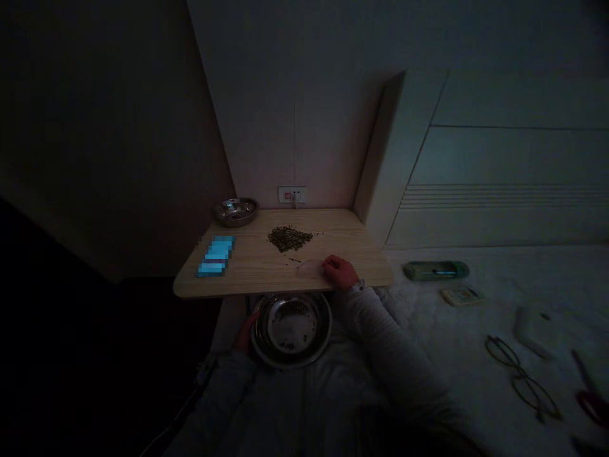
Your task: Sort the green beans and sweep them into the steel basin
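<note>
Grain pile (288, 239): small dark bits heaped mid-desk, taken as the clock's centre, strays at 3 and 6 o'clock
Desk (342, 228): pale wood, rounded corners
Right hand (340, 271): at 4 o'clock, closed, fingers curled on a thin see-through piece (309, 268) lying toward 5
Left hand (246, 333): at 7 o'clock, gripping the near bowl by its left rim
Near bowl (320, 333): metal, at 6 o'clock, just below the desk's front edge, some dark bits inside
Far bowl (235, 219): metal, on the desk at 10 o'clock
Blue-lit screen (216, 256): between 8 and 9 o'clock
Glasses (518, 368): on the bed (419, 330), 4 o'clock
</note>
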Demonstrator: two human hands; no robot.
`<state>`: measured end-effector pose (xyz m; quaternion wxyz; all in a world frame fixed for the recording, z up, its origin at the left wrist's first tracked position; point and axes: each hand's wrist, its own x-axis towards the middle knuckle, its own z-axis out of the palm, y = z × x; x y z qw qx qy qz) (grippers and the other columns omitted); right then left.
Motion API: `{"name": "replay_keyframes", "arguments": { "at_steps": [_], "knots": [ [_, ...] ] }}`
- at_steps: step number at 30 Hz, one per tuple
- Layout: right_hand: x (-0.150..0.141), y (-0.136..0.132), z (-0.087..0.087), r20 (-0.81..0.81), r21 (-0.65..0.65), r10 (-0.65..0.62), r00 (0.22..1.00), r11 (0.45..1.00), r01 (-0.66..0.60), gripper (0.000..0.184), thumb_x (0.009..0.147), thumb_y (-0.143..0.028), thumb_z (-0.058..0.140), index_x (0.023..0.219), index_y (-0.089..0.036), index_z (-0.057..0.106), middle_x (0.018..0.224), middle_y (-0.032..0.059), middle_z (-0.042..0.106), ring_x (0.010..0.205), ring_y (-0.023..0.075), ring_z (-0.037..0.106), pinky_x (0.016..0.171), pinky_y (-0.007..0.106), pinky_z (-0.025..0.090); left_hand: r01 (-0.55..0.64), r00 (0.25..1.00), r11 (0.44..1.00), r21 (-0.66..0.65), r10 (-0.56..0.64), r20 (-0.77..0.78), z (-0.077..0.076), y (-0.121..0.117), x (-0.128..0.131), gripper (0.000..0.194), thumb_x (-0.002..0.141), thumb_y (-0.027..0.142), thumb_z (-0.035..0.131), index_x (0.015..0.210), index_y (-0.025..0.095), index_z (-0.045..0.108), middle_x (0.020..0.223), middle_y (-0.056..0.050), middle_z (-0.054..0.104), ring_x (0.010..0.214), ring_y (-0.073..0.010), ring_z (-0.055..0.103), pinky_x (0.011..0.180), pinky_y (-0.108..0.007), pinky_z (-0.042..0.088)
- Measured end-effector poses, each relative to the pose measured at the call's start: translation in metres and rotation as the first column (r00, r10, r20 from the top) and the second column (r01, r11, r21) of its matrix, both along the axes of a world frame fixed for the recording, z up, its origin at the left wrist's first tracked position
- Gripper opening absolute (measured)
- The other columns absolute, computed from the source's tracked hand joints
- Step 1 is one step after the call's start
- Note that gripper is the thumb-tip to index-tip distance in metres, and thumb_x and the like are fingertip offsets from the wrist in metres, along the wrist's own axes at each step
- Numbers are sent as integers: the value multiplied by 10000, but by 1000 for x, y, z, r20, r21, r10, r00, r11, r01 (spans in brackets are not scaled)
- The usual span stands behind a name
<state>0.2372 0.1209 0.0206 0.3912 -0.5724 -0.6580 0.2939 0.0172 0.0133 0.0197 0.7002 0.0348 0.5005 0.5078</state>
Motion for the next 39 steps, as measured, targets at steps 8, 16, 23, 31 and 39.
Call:
{"name": "replay_keyframes", "arguments": {
  "at_steps": [8, 16, 23, 31, 39],
  "knots": [
    [1, 5, -5, -68, 3, -16, 998, 1000, 17, 155, 636, -294, 446, 698, -185, 538, 600, -24, 570, 592, 119, 513, 580, 230, 381, -11, 1000, 1000, 23, 11, 29, -6, 0, 1, 330, 771, 214, 429, 518, 147, 629, 504, -33, 649, 567, -165, 617, 735, -268, 447],
    [-6, 11, 1, -156, -14, 39, 987, 999, -41, 181, 690, -340, 433, 699, -175, 508, 610, -10, 593, 591, 111, 528, 608, 233, 402, -7, 1000, 999, 31, 6, 14, -3, -2, 1, 336, 774, 213, 428, 522, 139, 638, 534, -43, 662, 599, -186, 621, 749, -295, 444],
    [-32, 26, 4, -106, 9, 6, 994, 1000, -5, 150, 699, -273, 426, 740, -179, 535, 614, -19, 585, 613, 112, 530, 631, 239, 401, -15, 999, 998, 66, 18, -38, -4, -2, -1, 334, 779, 181, 421, 530, 139, 640, 515, -7, 653, 594, -145, 607, 757, -244, 426],
    [-32, 26, 1, -109, 30, -50, 993, 998, 54, 164, 690, -220, 427, 791, -185, 552, 636, -21, 602, 644, 120, 545, 647, 246, 401, -76, 995, 992, 104, 83, -63, -15, 0, -3, 222, 732, 175, 488, 586, 124, 647, 539, -10, 650, 620, -147, 605, 817, -269, 387],
    [-33, 24, 1, -7, 54, -16, 1000, 998, 16, 203, 715, -237, 418, 853, -184, 557, 678, -6, 608, 657, 127, 542, 627, 245, 396, -72, 996, 997, 34, 74, -44, 6, -3, 3, 324, 757, 165, 441, 495, 121, 625, 473, -25, 627, 518, -140, 581, 769, -271, 409]
  ]
}}
